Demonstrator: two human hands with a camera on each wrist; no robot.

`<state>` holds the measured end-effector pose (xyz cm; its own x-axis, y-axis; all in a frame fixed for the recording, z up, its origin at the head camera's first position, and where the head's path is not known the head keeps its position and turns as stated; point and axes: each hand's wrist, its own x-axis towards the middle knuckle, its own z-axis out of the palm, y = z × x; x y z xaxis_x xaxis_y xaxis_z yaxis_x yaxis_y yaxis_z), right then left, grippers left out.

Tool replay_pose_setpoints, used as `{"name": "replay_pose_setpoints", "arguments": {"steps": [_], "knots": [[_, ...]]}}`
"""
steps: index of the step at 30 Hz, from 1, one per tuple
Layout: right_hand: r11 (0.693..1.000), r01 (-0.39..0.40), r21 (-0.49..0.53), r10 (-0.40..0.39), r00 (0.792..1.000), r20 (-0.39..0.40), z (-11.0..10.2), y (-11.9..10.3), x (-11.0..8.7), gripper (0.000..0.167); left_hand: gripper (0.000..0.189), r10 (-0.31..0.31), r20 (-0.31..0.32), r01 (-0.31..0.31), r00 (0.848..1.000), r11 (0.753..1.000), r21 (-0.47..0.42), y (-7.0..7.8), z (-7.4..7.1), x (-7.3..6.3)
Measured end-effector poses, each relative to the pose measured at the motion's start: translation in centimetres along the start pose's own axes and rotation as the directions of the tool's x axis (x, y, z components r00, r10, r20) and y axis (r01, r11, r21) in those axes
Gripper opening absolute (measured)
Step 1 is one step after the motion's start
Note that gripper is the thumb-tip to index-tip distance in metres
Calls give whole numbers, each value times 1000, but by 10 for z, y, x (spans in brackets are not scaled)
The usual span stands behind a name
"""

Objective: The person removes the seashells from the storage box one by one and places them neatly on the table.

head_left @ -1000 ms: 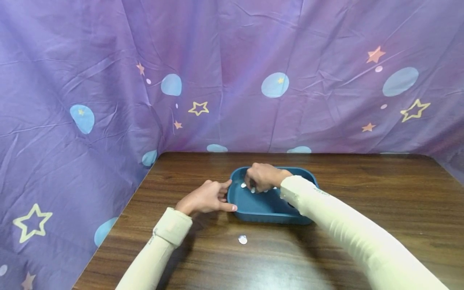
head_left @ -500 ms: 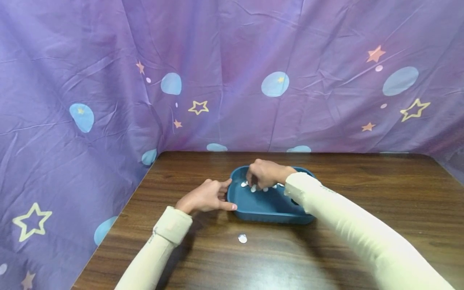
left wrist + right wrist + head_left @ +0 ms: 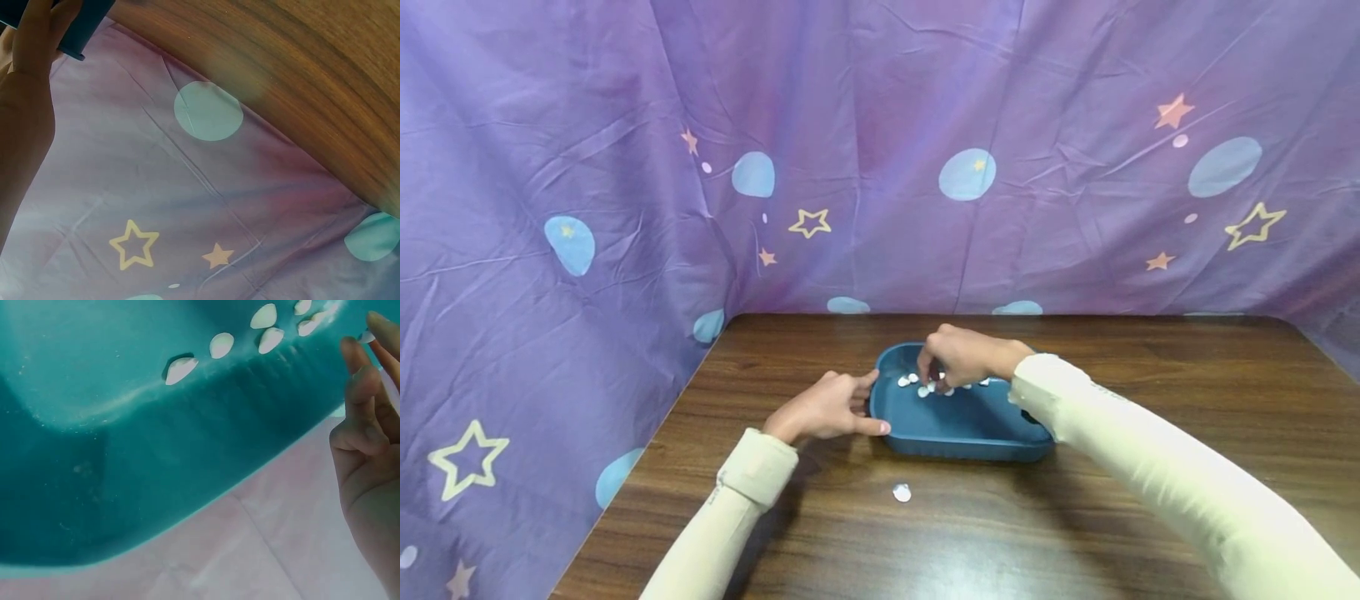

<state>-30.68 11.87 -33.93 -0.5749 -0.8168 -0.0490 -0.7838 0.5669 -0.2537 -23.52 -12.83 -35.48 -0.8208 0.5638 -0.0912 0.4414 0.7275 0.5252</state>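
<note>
A brown wood-grain table (image 3: pixel 835 533) spreads before me, its dark streaks running mostly left to right, its far edge straight across at twelve o'clock and rounded off at the corners. Directly on it, upright and long side toward me, sits a blue tray (image 3: pixel 962 451) with rounded corners, ahead at twelve o'clock. A single white shell (image 3: pixel 902 493) lies on the bare wood, just off the tray at its seven o'clock. Glare whitens the tabletop at six.
</note>
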Motion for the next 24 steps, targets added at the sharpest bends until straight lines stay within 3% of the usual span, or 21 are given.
{"name": "replay_pose_setpoints", "arguments": {"steps": [16, 24], "knots": [[995, 60, 81, -52, 993, -102, -6, -17, -24, 13, 91, -1, -14, 1, 1000, 1000, -4, 1, 1, 0], [993, 53, 102, -42, 993, -106, -9, -26, -31, 14, 92, -11, -18, 11, 1000, 1000, -19, 1, 2, 0]]}}
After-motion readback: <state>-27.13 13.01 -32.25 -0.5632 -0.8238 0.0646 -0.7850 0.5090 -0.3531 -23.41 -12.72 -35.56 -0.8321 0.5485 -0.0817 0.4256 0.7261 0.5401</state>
